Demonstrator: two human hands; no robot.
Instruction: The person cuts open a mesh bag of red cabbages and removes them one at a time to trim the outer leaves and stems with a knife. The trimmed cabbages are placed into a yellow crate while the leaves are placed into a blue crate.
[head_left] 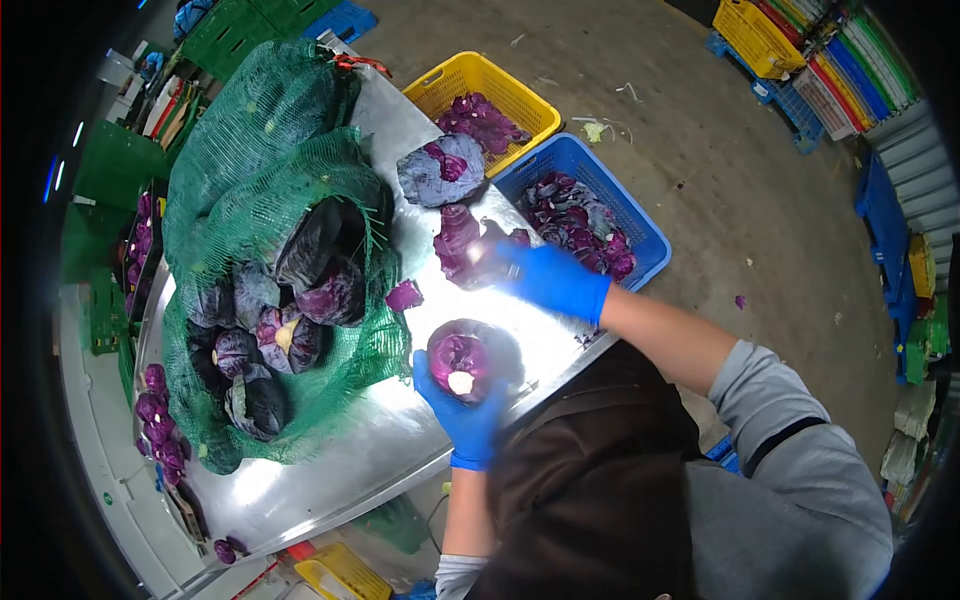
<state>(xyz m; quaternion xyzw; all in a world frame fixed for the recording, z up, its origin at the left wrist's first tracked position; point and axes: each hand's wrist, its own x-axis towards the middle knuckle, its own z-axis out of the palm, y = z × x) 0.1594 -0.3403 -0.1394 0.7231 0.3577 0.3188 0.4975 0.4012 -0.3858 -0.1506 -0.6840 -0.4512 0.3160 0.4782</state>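
In a blue glove, my left hand point(462, 420) is wrapped around the lower side of a peeled red cabbage point(458, 362), whose pale cut stem faces up. My right hand point(555, 280), also gloved in blue, is stretched over the metal table point(560, 345) beside loose purple cabbage leaves point(458, 240). Blur and glare hide its fingertips, so I cannot make out whether they grip anything. A bluish outer cabbage leaf point(438, 170) lies beyond, near the crates. A small purple leaf scrap point(404, 295) rests left of the leaves.
A green mesh sack point(270, 150) spills several unpeeled red cabbages point(335, 290) on the left. Leaves fill a yellow crate point(545, 115) and a blue crate point(650, 235) past the table edge. Several purple cabbages point(160, 425) sit at the far left.
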